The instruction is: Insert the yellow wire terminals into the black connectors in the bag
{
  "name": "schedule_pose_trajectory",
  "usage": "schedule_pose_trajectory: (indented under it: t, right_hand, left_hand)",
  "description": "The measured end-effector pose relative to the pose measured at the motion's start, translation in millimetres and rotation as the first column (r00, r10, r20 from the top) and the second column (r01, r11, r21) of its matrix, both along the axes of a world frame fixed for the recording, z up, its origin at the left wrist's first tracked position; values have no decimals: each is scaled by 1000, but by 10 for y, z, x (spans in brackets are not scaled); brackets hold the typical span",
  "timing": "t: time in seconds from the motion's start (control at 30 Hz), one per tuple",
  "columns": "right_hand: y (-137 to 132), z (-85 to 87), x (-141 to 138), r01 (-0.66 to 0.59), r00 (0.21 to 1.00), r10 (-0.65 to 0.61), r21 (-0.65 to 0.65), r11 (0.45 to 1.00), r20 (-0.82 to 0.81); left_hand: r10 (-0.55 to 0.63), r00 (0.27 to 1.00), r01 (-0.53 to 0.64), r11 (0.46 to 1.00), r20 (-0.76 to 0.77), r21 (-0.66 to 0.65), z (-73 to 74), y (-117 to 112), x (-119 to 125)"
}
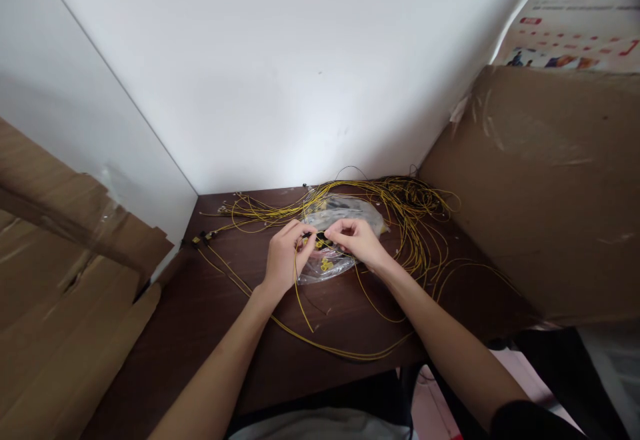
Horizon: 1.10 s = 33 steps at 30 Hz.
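Note:
Both of my hands meet over the middle of a dark brown table [230,307]. My left hand [285,257] pinches a thin yellow wire [300,300] that hangs down from its fingers and trails toward me. My right hand [356,240] is closed in a pinch on a small black and yellow connector [320,238] between the two hands. Just under and behind the hands lies a clear plastic bag [345,213] with small yellow parts [327,265] in it.
A tangle of several yellow wires [405,207] spreads across the back of the table to the right. Cardboard sheets stand at the left [65,293] and right [540,187]. A white wall [280,80] closes the back.

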State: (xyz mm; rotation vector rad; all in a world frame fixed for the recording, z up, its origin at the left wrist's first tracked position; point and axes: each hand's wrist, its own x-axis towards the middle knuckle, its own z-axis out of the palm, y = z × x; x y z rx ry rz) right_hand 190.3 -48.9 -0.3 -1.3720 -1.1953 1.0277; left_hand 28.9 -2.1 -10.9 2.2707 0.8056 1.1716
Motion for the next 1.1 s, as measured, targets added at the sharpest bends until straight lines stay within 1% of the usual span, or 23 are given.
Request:
schedule_pose_trajectory:
  t: [0.63,0.83,0.97,1.1]
  right_hand:
    - [-11,5,-42,-77,997,77,43,996,23]
    - [6,-7,-37,-67,997,68,39,997,-19]
    - [13,-24,-25,-64,997,65,38,997,-47]
    - [4,-5,-27,-63,996,65,41,997,-58]
  left_hand:
    - [-40,997,40,999,-69,-12,-51,-20,19]
    - [-55,998,55,998,-10,-10,-27,-16,25]
    - [-78,996,79,996,45,-37,2,-11,29]
    - [-77,992,86,993,101,-78,22,-6,31]
